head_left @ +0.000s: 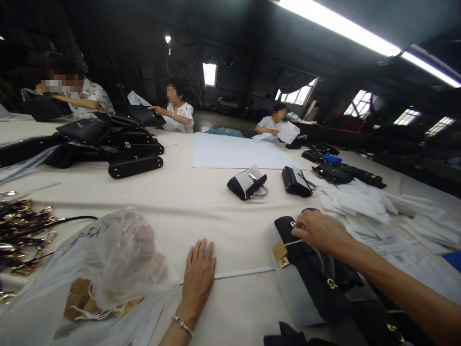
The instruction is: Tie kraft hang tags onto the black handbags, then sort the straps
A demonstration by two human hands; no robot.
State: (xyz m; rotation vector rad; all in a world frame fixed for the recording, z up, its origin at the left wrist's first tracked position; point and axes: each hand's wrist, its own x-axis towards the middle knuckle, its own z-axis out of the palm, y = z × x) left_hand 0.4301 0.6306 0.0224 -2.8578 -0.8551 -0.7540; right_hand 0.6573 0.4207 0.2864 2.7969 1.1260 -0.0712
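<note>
My left hand [200, 271] lies flat on the cream-covered table [237, 250], fingers stretched out and holding nothing. At the right, my right hand [313, 228] has its fingers closed at the top end of a black handbag [306, 269], by a gold ring on its strap; the exact grip is partly hidden. White wrapping covers much of this bag's front, and a tan paper tag [280, 251] hangs beside its gold lock. Another black bag part [284, 335] shows at the bottom edge, close to the held bag.
A clear plastic bag [133, 259] with tan tags lies left of my left hand, beside gold-clipped straps [27, 230]. Two small handbags [247, 182] stand ahead. White sheets [360, 204] pile up at right, black bags [133, 161] at left. Several co-workers [180, 113] handle things across the table.
</note>
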